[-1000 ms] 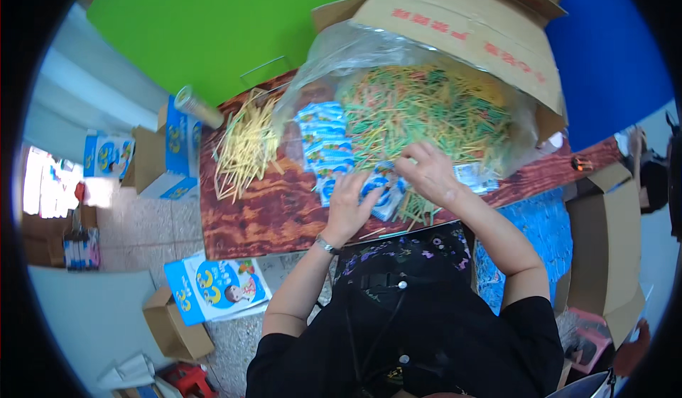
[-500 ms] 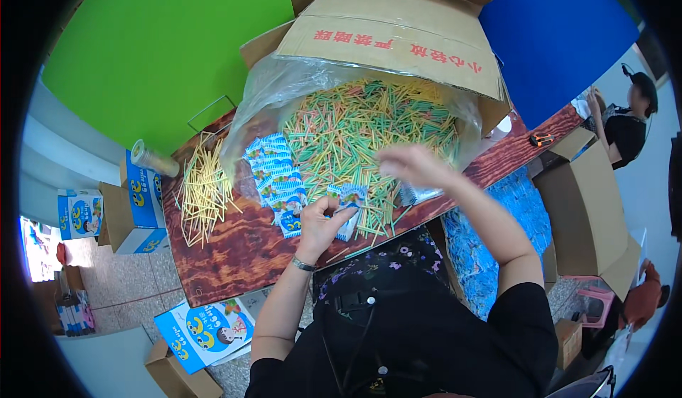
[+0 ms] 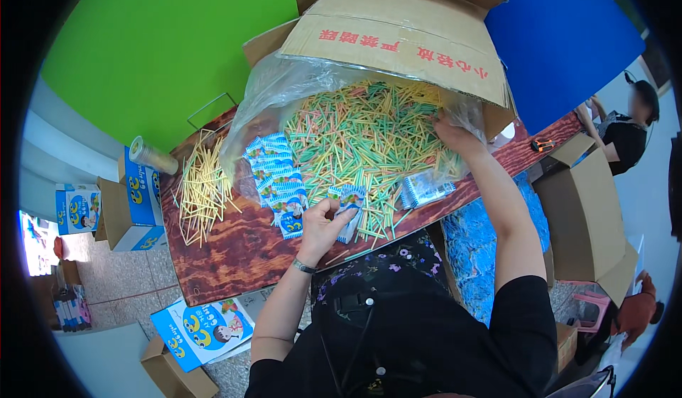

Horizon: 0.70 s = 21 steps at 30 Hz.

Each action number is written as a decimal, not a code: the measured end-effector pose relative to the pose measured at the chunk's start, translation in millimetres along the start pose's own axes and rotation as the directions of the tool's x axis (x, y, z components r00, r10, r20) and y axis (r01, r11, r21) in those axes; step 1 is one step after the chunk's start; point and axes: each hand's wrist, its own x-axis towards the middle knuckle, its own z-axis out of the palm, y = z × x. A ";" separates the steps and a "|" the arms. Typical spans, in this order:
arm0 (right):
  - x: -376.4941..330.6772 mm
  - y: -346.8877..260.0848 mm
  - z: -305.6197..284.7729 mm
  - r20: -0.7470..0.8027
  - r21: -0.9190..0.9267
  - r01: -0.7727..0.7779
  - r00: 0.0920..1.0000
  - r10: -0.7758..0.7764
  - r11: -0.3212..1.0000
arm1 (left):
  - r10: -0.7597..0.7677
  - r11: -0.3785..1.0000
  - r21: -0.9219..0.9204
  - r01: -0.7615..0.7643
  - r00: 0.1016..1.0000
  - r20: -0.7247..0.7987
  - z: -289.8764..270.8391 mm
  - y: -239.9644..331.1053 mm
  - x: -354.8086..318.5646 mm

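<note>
My left hand (image 3: pixel 324 225) is closed on a small blue-and-white sachet (image 3: pixel 352 198) at the near edge of a heap of thin stick-shaped snacks (image 3: pixel 369 132). The sticks are yellow, green and pink. At the heap's right side, my right hand (image 3: pixel 452 134) reaches in among the sticks next to the clear plastic liner (image 3: pixel 465 110); its fingertips are partly hidden. Left of the heap lies a column of similar sachets (image 3: pixel 275 174). Another stack of sachets (image 3: pixel 426 191) rests on the near right edge of the heap.
A tipped cardboard carton (image 3: pixel 398 22) stands behind the heap on the red-brown table (image 3: pixel 227 274). Pale yellow sticks (image 3: pixel 204 195) are piled at the left, beside a clear jar (image 3: pixel 153 156). An open carton (image 3: pixel 582 206) stands at right. Another person (image 3: pixel 625 132) sits at the far right.
My right hand has moved right and away from me, from above the middle of the heap into its right side. The near-right sachet stack is now uncovered. My left hand stays on its sachet.
</note>
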 end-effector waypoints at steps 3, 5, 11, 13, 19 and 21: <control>-0.6 -33.5 -63.3 0.058 0.153 -0.086 0.995 0.078 0.985 | 0.020 1.000 0.017 -0.019 0.997 -0.068 -7.7 -4.2 -6.5; -2.1 -11.2 -31.9 0.049 0.178 -0.087 0.996 0.079 0.980 | 0.036 0.999 0.025 -0.034 0.998 -0.058 -4.1 -4.6 -2.4; 3.8 -16.6 -25.0 0.184 0.214 -0.107 0.981 0.068 0.971 | -0.005 1.000 -0.005 0.005 0.997 -0.075 -11.3 -12.6 -6.5; 3.3 -20.6 -30.5 0.232 0.214 -0.140 0.969 0.089 0.967 | 0.009 1.000 0.004 -0.008 0.996 -0.086 -12.9 -9.7 -6.7; 2.0 -3.1 -24.4 0.194 0.220 -0.040 0.981 -0.004 0.975 | 0.039 0.999 -0.016 -0.041 0.993 -0.113 -13.7 1.0 -3.2; 7.0 -9.8 -54.2 0.203 0.224 -0.094 0.978 0.048 0.970 | 0.039 0.999 -0.024 -0.043 0.988 -0.147 -17.4 1.6 -5.8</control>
